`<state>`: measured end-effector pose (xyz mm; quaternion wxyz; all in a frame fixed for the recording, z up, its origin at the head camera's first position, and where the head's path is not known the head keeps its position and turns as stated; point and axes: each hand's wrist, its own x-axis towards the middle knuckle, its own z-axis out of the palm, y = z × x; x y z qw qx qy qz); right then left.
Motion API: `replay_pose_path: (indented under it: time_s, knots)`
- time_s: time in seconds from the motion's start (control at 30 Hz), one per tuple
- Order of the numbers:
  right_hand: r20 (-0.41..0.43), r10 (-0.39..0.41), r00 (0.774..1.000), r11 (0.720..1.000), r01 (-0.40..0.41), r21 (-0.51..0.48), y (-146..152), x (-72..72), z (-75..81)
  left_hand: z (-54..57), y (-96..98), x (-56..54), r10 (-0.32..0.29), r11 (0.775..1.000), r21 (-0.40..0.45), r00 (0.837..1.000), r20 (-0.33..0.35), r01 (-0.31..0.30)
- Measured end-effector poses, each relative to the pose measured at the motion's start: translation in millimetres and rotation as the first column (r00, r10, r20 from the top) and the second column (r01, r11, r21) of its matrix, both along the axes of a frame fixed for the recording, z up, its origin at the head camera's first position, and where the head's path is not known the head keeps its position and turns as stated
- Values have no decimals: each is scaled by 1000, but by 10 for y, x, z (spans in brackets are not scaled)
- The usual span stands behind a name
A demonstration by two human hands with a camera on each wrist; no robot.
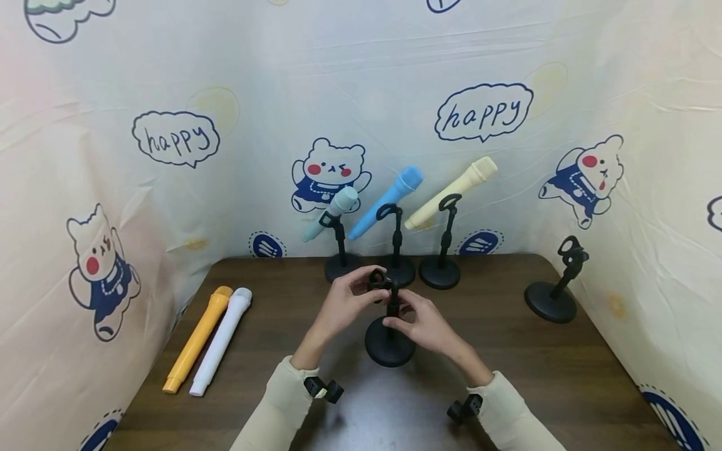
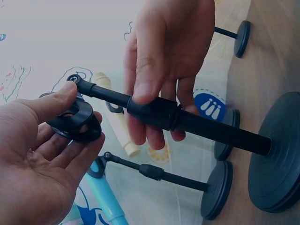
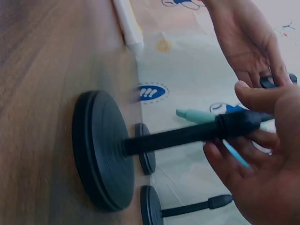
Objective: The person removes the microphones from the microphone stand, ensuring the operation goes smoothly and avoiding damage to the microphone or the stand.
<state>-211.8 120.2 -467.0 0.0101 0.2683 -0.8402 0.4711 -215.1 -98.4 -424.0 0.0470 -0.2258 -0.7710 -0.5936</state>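
Observation:
A black desktop microphone stand stands upright in the middle of the table, its round base on the wood. My left hand pinches the clip at its top, thumb above and fingers beneath. Lower down, the thumb and fingers of my right hand grip the stand's collar. Just behind are three more stands, which bear a mint-green microphone, a blue microphone and a cream microphone, all tilted up to the right.
At the left of the table, an orange microphone and a white microphone lie side by side. Another black stand, with no microphone in its clip, is near the right edge. A printed cloth hangs around the back and sides.

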Motion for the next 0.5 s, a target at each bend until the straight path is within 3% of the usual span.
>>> replay_pose_path:
  time_s: [0.13,0.23,0.33,0.5]
  knots:
    - [18,-131,991,991,132,-30,-74,14,-10,1,-6,4,5,1000,2,1000,6,-5]
    - [14,-184,983,980,185,-71,-99,22,-27,-6,-8,5,10,1000,2,1000,10,-10]
    - [-29,-172,985,980,168,-104,-84,26,-50,-18,-8,-1,7,1000,5,1000,9,-7]
    - [-64,-77,995,990,69,-124,-24,34,-86,-21,-5,-10,-3,1000,7,1000,-4,3]
